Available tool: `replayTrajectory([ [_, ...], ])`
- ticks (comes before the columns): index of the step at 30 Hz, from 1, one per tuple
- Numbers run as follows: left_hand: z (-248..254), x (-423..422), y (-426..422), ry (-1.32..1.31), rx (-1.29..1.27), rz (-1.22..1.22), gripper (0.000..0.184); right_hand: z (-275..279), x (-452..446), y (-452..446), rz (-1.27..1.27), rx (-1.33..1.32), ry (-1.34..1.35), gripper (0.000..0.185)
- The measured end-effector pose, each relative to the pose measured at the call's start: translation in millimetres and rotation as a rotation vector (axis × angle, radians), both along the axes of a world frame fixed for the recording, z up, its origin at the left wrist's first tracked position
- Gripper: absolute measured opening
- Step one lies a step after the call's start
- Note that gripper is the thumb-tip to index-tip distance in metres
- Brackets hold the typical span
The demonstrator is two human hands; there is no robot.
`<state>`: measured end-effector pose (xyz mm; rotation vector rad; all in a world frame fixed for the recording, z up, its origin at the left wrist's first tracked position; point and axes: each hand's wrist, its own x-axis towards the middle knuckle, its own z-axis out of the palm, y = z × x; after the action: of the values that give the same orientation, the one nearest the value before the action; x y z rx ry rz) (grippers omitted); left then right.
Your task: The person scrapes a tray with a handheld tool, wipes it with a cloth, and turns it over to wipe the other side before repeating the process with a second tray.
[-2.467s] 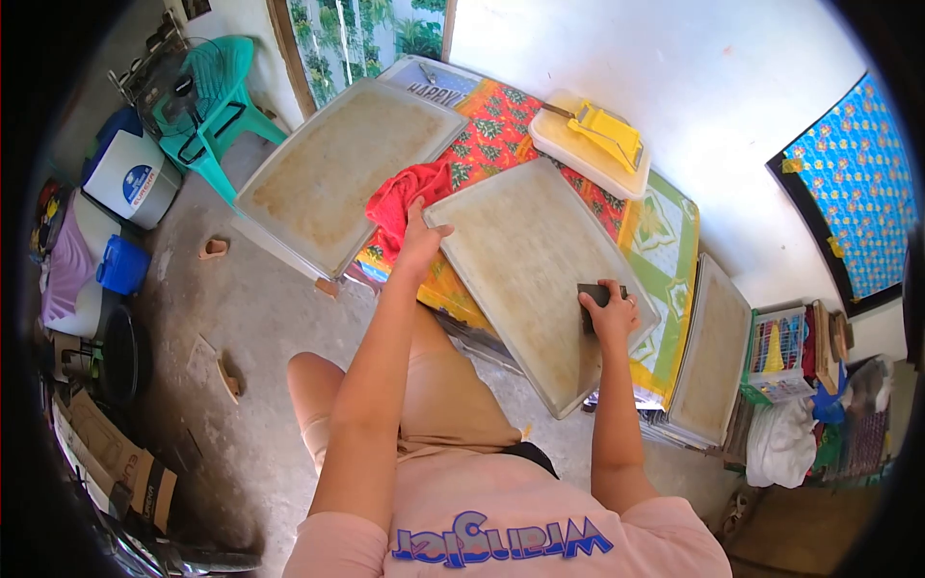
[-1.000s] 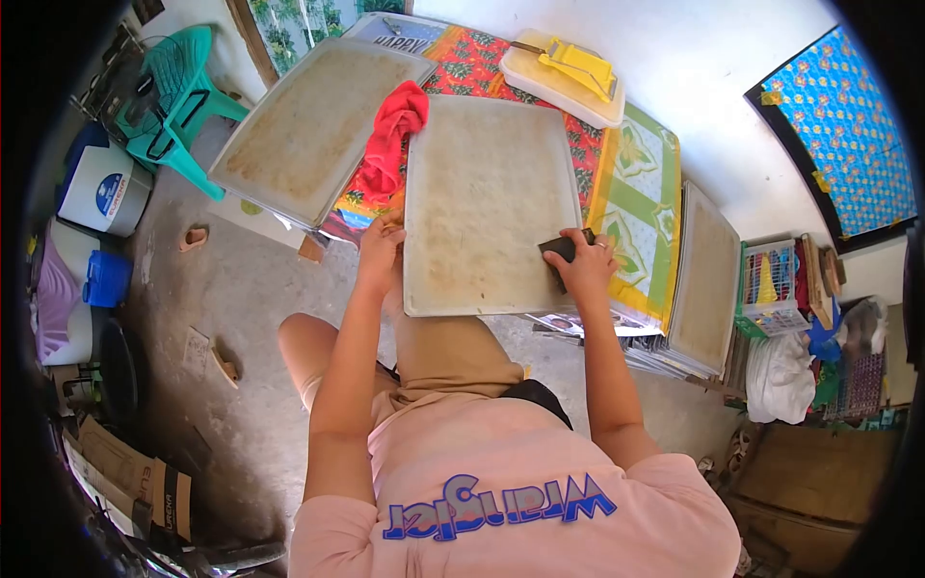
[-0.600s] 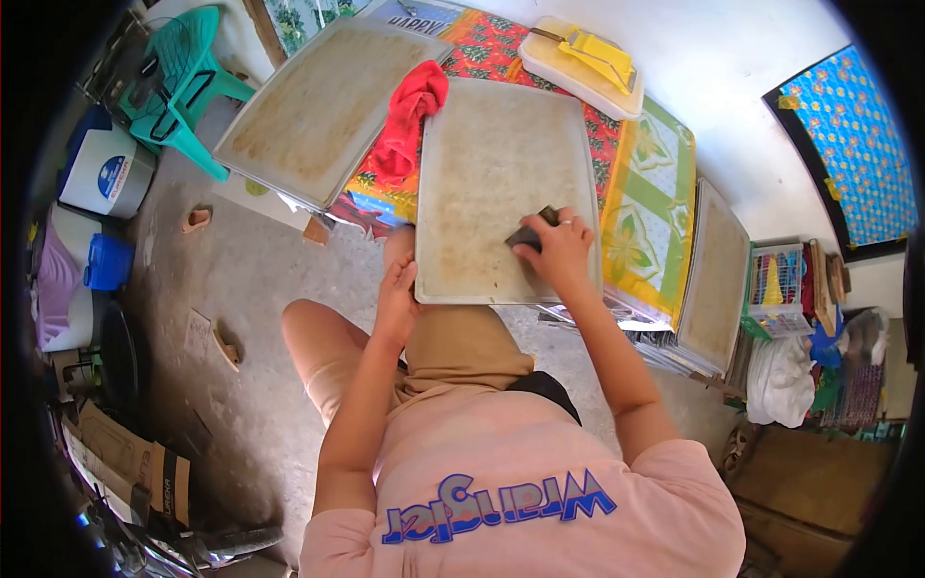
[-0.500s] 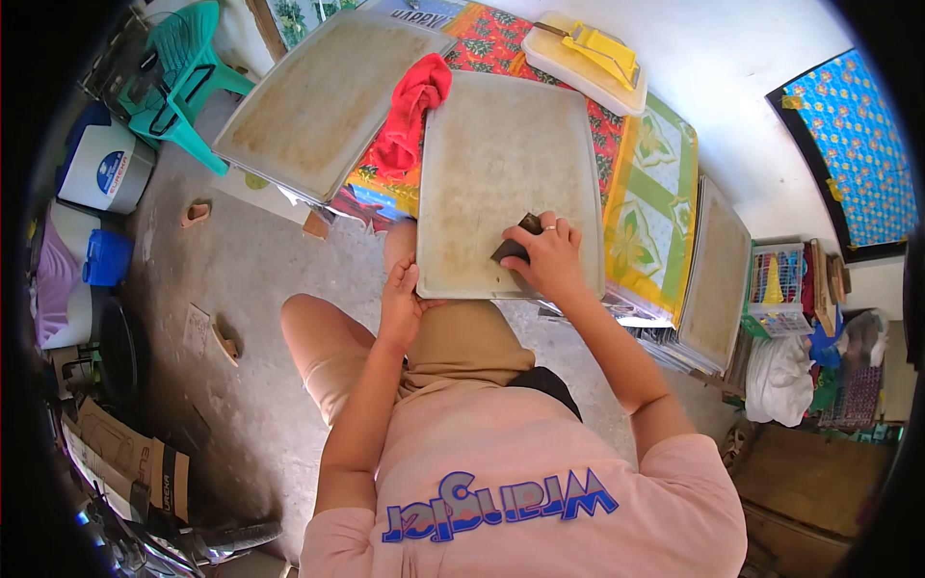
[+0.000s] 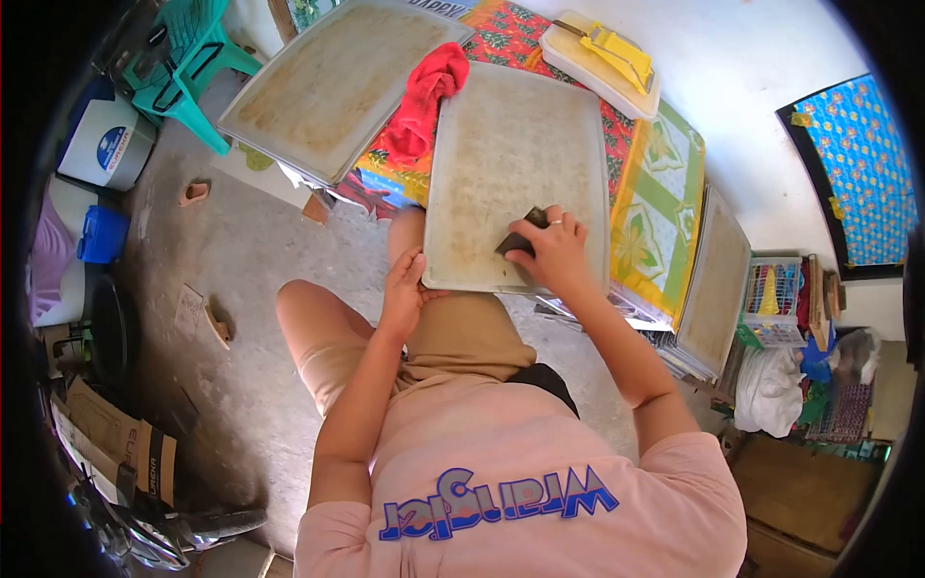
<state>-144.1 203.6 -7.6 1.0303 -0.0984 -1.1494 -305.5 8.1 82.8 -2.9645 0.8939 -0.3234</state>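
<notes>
The right hand (image 5: pixel 551 249) closes its fingers around a dark rectangular block (image 5: pixel 520 235), against a pale, stained rectangular panel (image 5: pixel 515 135); the left hand (image 5: pixel 403 289), half-curled, touches its near-left corner, grip unclear. Rubbing seems in hand; another stroke would need steady support. The panel's long axis runs forward from the lap to the red-patterned counter (image 5: pixel 503 31).

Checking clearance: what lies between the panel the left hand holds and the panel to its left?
The head view shows a crumpled red cloth between the held panel and the other panel, with patterned table covering nearer the left hand.
</notes>
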Motion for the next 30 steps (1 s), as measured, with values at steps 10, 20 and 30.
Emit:
replayTrajectory([
  [10,-3.8,1.1,0.3,0.004,-0.008,-0.007,0.03,4.7,14.9,3.4,0.049,0.016,0.044,0.039],
  [20,2.5,2.7,0.6,0.026,-0.006,-0.028,0.026,2.6,15.0,-4.4,-0.032,0.001,-0.013,0.038],
  [30,-0.5,2.2,0.0,0.011,-0.005,-0.023,0.028,5.8,13.2,-1.1,-0.029,-0.005,0.022,0.04],
])
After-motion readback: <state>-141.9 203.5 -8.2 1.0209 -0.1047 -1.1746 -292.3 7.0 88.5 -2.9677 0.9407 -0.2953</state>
